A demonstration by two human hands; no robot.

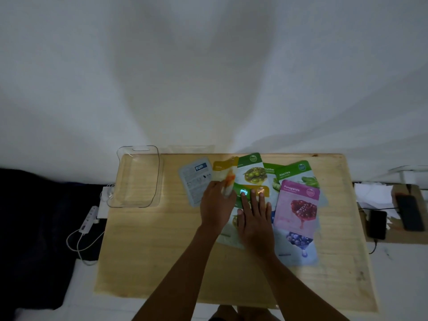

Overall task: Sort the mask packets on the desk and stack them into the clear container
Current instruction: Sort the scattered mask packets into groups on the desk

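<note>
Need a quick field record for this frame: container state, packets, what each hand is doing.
container: clear container, far left of desk, no packets inside
packets: overlapping spread right of it
readable labels: Pomegranate packet, AloeVera packet
face down: grey packet
left hand: gripping yellow packet, lifted off the pile
right hand: flat, fingers spread, pressing on the pile
off desk: phones to the right, power strip to the left
</note>
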